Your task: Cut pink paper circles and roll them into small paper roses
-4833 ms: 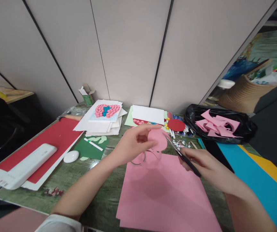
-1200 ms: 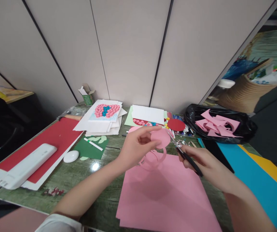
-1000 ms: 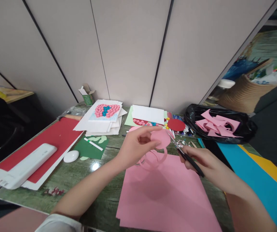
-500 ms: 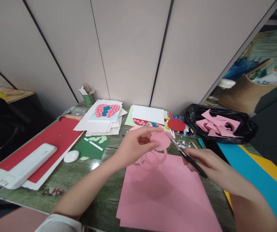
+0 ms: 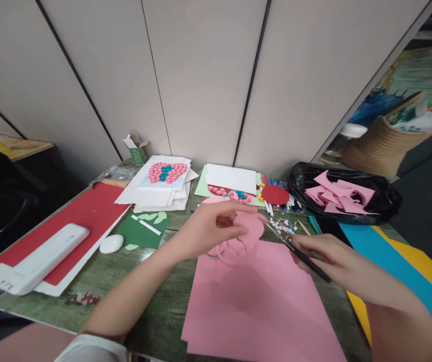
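Between the thumb and fingers of my left hand (image 5: pixel 212 226) is a round piece of pink paper (image 5: pixel 252 226). A curling pink paper strip (image 5: pixel 233 254) hangs below it. My right hand (image 5: pixel 325 256) grips black-handled scissors (image 5: pixel 304 259), and their blades meet the right edge of the round piece. Whether the blades are fully closed I cannot tell. Beneath both hands, large pink paper sheets (image 5: pixel 253 306) lie on the table. Another pink paper piece (image 5: pixel 216 200) shows just behind my left hand, partly covered by it.
Pink scraps (image 5: pixel 340 193) fill a black plastic bag (image 5: pixel 299 181) at the right. White sheets with a pink-and-blue heart (image 5: pixel 167 172) lie behind. Left are red paper (image 5: pixel 99 211), a white device (image 5: pixel 46 259) and green paper (image 5: pixel 140 234). Blue paper (image 5: pixel 385 256) lies right.
The scissors and my right hand have shifted slightly right and down. The round pink piece has tilted and dropped a little, and the hanging strip has changed shape.
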`<state>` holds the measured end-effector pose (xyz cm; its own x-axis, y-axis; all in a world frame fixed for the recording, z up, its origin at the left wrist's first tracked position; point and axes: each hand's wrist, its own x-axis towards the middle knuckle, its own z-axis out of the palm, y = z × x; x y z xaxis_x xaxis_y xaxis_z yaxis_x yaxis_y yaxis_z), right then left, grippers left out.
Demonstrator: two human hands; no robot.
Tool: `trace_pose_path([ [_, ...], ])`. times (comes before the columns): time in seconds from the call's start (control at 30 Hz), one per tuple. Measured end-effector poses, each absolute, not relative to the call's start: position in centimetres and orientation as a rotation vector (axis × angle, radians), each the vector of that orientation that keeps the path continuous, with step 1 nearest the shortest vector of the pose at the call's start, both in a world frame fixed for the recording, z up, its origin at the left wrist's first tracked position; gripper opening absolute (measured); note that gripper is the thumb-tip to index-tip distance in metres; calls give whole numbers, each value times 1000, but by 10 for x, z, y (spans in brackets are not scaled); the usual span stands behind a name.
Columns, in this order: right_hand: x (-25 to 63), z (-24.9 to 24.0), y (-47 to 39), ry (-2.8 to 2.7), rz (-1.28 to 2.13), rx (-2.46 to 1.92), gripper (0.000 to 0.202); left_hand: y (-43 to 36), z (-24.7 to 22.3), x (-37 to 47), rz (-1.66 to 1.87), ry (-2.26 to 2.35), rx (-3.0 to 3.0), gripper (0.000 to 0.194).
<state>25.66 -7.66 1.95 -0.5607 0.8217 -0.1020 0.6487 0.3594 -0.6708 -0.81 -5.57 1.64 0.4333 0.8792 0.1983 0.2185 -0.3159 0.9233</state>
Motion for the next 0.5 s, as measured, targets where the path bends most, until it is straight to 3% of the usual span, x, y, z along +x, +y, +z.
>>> trace_pose_path([
  [0.27, 251, 11, -72, -2234, 1019, -1275, 23, -54, 7, 6, 1148, 866, 1450, 49],
  [0.5, 248, 7, -73, -2204, 1040, -1305, 17, -56, -5, 16, 1296, 834, 1304, 43],
])
